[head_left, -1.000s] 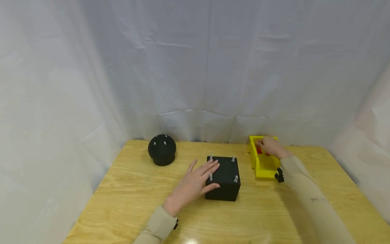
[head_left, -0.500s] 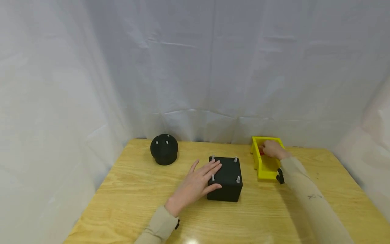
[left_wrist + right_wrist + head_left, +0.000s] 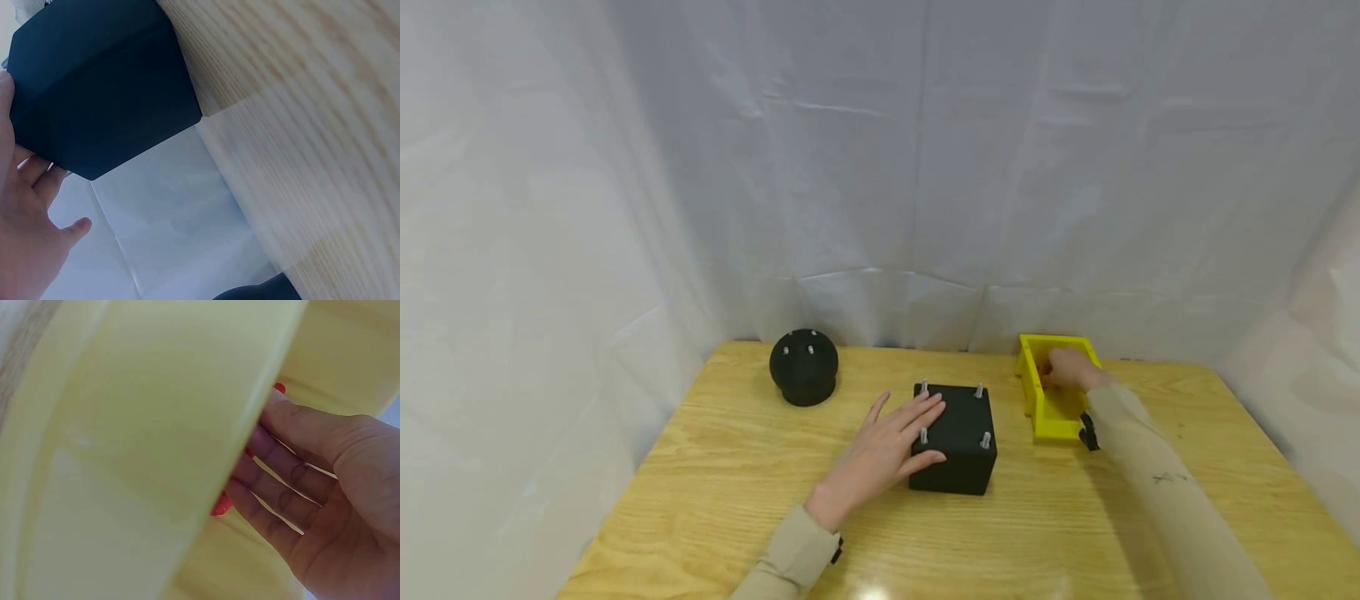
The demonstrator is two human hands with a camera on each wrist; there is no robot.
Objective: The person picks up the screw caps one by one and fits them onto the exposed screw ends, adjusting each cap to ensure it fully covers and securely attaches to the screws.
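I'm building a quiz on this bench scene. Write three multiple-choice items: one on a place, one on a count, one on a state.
1. Where is the right hand?
A. inside the yellow bin
B. on the black dome
C. flat on the table

2. How many metal studs stand on top of the black box?
A. two
B. four
C. six

3. How does the left hand lie?
A. curled in a fist above the box
B. fingers straight, resting on the box's top and side
C. pinching a stud

Answers:
1 A, the head view shows the hand within the bin's walls, and the right wrist view shows its fingers at small red pieces there.
2 B, one stud stands at each corner.
3 B, the fingers lie extended across the box's left edge.
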